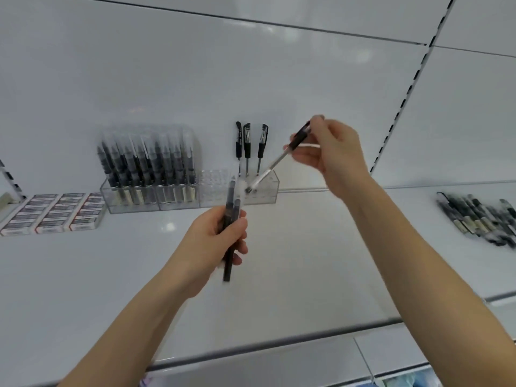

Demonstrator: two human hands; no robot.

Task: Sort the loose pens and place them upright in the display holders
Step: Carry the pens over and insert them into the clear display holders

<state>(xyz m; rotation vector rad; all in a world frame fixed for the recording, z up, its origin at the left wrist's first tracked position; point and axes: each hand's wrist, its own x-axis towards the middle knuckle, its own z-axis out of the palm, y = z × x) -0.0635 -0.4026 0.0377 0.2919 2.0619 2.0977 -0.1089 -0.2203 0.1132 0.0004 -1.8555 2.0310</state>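
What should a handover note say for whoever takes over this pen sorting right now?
Right hand pinches a tilted pen, its tip at the slots of the clear holder, not yet upright.
Left hand grips a few dark pens.
Done: three pens upright at the holder's right end; its left sections are full.
Left: seat this pen, then the held ones, then the loose pile at the right of the shelf.

Small white boxes point(53, 212) with dark and red labels lie in three rows at the left end of the shelf point(293, 275); behind it rises a glossy white back panel point(195, 79), crossed by a dark seam point(251, 21). A slotted upright point(405, 101) runs down the panel at right; below the shelf's front edge lies something blue point(410, 382), too blurred to name.
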